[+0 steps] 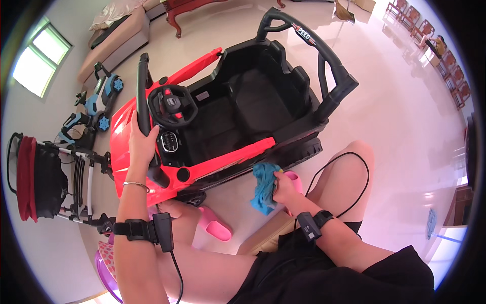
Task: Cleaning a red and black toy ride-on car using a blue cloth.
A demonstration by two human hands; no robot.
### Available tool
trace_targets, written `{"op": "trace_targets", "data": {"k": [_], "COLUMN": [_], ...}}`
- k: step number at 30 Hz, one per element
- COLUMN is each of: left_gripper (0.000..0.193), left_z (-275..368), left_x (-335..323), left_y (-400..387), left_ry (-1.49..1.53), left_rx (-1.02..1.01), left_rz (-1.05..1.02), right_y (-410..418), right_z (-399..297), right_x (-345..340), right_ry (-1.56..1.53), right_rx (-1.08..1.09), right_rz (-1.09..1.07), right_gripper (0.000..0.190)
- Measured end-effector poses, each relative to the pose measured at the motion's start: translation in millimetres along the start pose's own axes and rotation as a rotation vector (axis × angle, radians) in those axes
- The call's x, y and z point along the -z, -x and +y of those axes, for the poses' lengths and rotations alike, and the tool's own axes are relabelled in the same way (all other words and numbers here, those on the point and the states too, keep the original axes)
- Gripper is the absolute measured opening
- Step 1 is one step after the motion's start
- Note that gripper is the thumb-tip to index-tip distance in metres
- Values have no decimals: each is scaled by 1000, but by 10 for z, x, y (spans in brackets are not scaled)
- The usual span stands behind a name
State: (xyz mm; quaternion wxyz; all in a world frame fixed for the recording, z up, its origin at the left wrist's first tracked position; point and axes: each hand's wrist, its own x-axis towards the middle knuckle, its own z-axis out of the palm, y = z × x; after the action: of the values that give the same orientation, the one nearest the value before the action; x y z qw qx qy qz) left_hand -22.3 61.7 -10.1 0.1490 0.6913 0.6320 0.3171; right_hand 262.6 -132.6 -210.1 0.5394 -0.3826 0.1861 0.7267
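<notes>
A red and black ride-on toy car (228,114) stands before me, its black steering wheel (172,105) towards the left and its seats towards the right. My left hand (143,142) grips the black windshield-frame bar (142,91), thumb on one side and fingers on the other. In my right hand (283,188) is a crumpled blue cloth (265,188), held beside the car's near side, close to the black rear wheel (303,152). The red side rail (235,154) runs between my two hands.
Pink clogs (215,225) lie on the floor near my legs. A folded stroller (41,178) and a blue ride-on toy (100,95) are at the left. Behind the car are a sofa (121,41) and a wooden table (174,15). A person (436,45) sits at the far right.
</notes>
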Motion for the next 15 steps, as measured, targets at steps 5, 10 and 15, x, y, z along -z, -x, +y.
{"op": "trace_targets", "data": {"k": [5, 10, 15], "left_gripper": [77, 77, 77], "left_z": [23, -29, -38], "left_x": [15, 27, 7], "left_y": [-16, -16, -29], "left_ry": [15, 14, 23], "left_rx": [17, 13, 13], "left_rz": [-5, 1, 0], "right_y": [-86, 41, 29], "right_z": [-103, -99, -177], "right_x": [141, 4, 78], "right_ry": [67, 247, 202], "right_rx": [73, 259, 353], "right_rz": [-92, -51, 77], "right_gripper": [30, 28, 31]}}
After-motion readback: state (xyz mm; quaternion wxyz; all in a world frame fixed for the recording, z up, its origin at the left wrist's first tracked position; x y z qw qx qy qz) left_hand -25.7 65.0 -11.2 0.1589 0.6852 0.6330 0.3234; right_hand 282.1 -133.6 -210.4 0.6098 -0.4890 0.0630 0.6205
